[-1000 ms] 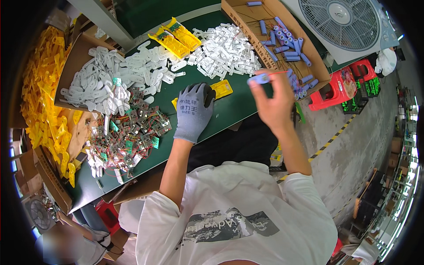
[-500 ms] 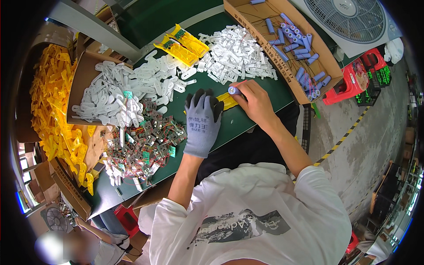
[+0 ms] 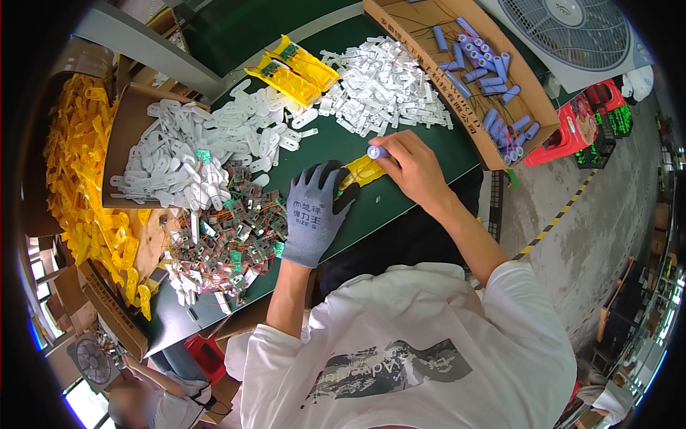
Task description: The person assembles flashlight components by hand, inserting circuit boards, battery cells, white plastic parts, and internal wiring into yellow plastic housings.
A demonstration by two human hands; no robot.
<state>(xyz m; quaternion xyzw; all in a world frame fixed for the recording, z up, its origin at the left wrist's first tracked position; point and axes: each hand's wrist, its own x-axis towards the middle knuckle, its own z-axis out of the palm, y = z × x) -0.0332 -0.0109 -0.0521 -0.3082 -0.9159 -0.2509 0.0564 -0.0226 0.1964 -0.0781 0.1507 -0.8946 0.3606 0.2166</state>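
Observation:
In the bare fingers of my right hand (image 3: 416, 168) is a purple cylindrical battery cell (image 3: 377, 152), gripped with its round end turned toward me. Just below it lies a yellow plastic casing (image 3: 366, 171), low over the green table. My left hand (image 3: 313, 211), in a grey glove with black fingertips, closes its thumb and fingers on the casing's left end. Its fingertips partly cover that end. Whether the cell touches the casing, I cannot tell.
White plastic covers (image 3: 168, 154) spill from a carton, beside wired circuit parts (image 3: 236, 232) and yellow casings (image 3: 86, 164). Farther back are small white pieces (image 3: 389, 86) and two filled yellow casings (image 3: 293, 82). A carton of battery cells (image 3: 464, 118) and a fan (image 3: 564, 28) stand right.
My left hand has shifted left and toward me, uncovering more of the yellow casing. My right hand still grips the battery cell, nearly in the same place.

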